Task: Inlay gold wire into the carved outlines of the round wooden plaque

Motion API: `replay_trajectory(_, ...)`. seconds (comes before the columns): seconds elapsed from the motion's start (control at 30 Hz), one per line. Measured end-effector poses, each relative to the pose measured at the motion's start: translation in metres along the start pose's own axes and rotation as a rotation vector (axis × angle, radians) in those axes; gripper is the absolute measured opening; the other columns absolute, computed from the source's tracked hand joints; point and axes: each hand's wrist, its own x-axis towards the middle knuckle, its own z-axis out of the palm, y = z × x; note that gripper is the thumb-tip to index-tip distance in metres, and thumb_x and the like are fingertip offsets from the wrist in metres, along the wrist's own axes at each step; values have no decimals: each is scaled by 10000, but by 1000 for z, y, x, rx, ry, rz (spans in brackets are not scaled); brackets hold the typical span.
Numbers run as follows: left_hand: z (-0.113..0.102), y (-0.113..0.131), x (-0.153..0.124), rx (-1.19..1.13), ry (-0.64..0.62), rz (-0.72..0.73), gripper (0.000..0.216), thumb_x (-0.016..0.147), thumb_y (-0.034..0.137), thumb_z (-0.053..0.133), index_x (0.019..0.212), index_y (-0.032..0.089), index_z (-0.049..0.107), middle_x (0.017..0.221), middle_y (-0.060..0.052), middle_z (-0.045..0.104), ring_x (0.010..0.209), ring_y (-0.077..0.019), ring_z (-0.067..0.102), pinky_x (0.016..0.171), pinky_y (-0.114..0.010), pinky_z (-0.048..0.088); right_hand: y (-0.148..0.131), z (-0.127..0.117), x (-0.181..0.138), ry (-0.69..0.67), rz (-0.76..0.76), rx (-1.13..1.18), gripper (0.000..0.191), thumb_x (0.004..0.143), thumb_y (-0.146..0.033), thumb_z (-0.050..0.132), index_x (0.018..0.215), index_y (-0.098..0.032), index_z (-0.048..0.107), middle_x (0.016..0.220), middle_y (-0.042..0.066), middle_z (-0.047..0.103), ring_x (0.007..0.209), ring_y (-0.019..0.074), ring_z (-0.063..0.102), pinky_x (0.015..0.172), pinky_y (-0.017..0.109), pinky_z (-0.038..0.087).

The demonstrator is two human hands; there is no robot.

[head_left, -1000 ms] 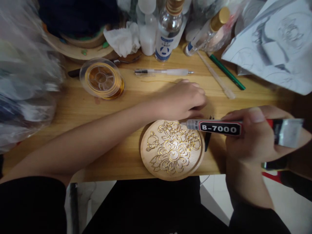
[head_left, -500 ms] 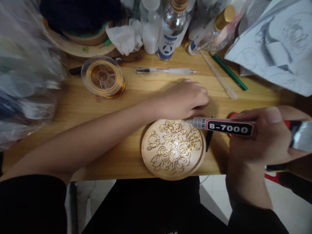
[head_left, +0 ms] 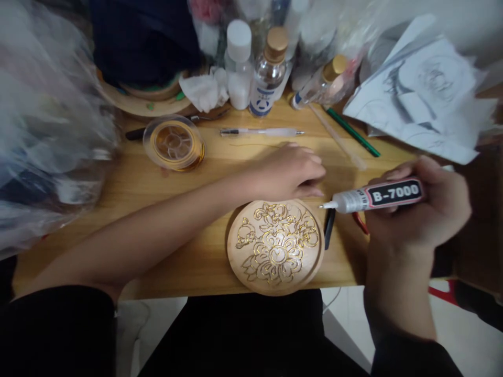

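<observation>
A round wooden disc (head_left: 275, 246) with a gold wire flower pattern lies at the table's near edge. My left hand (head_left: 293, 172) rests on the table just behind the disc, fingers curled, touching its far rim; what it holds is hidden. My right hand (head_left: 422, 209) grips a B-7000 glue tube (head_left: 377, 196), held level with its nozzle pointing left, just off the disc's right rim. A dark tool (head_left: 329, 226) lies on the table under the nozzle.
A spool of gold wire (head_left: 174, 143) sits at the left. A white pen (head_left: 261, 132), a green pencil (head_left: 352, 133), bottles (head_left: 269, 72), tissue (head_left: 205, 90) and sketch papers (head_left: 424, 94) line the back. Plastic bags (head_left: 43, 125) crowd the left side.
My right hand has drawn the glue tube to the right, so its nozzle is off the disc. The view has tilted up a little. My left hand has stayed put.
</observation>
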Motion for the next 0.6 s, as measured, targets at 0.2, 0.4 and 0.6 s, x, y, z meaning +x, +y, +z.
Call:
replay_trajectory(0.2, -3, 1, -1, -1, -11, -21, 251, 875, 364, 670, 730, 163, 632, 716, -3, 587, 751, -161, 563, 671, -283, 325, -7, -7, 9, -182, 301, 56, 233, 644, -252, 557, 428, -163, 556, 294, -45, 376, 224, 28, 267, 244, 171, 106)
replay_trajectory(0.4, -2, 3, -3, -112, 24, -69, 169, 882, 303, 661, 771, 176, 651, 776, -3, 629, 786, -160, 574, 744, -294, 367, -7, -21, 10, -462, 436, 160, 249, 732, -416, 670, 619, -211, 586, 343, -87, 396, 270, 45, 287, 301, 178, 229)
replay_trajectory(0.6, -4, 14, -6, 19, 122, -56, 130, 915, 188, 563, 823, 181, 655, 803, -25, 616, 810, -166, 570, 764, -303, 428, -11, -21, 7, -554, 544, 517, 324, 804, -446, 668, 644, -202, 527, 396, -100, 404, 313, 37, 325, 364, 159, 327)
